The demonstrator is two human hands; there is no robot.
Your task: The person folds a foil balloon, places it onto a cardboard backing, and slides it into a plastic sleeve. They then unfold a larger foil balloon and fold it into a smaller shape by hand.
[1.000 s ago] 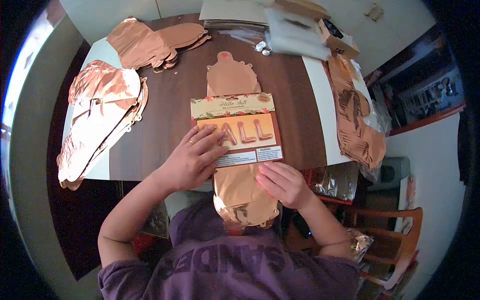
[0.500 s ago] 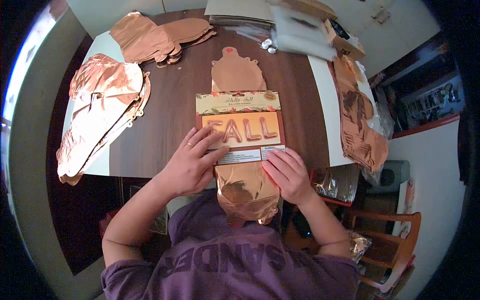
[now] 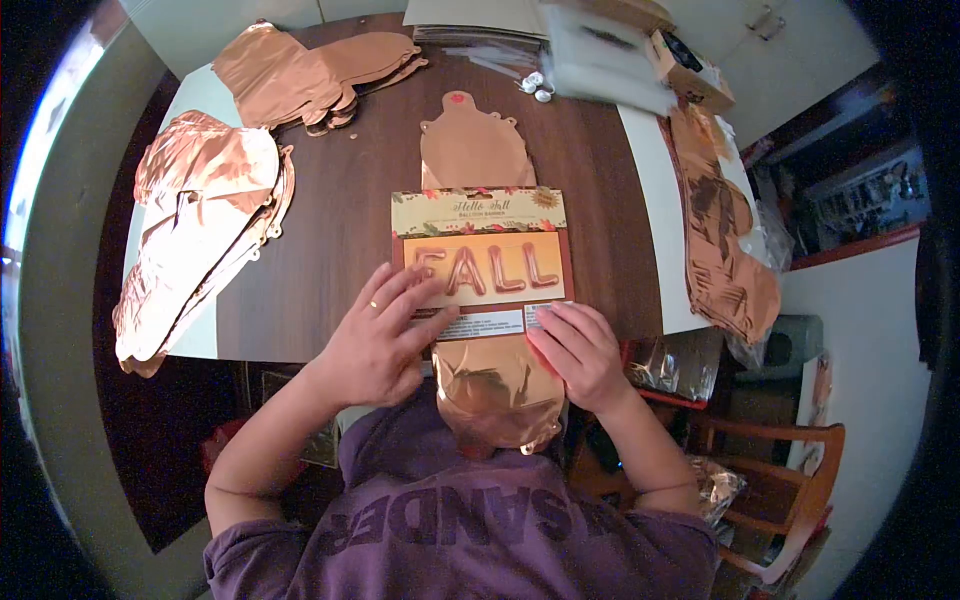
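A "Hello Fall" balloon banner card with the word FALL printed on it lies over a flat rose-gold foil balloon. The foil shows above the card, and a shiny part of it hangs below, past the table's front edge towards my shirt. My left hand rests on the card's lower left, its fingers stretched and spread across the front. At the lower right corner, my right hand grips the card with its fingers together on top; its thumb is hidden.
Stacks of flat rose-gold foil balloons lie at the left, the back left and the right edge. Small white rolls, clear plastic sleeves and a small box are at the back. A wooden chair stands right.
The card has slid slightly down towards me, both hands with it. At the back right, the blurred plastic sleeve has shifted a little.
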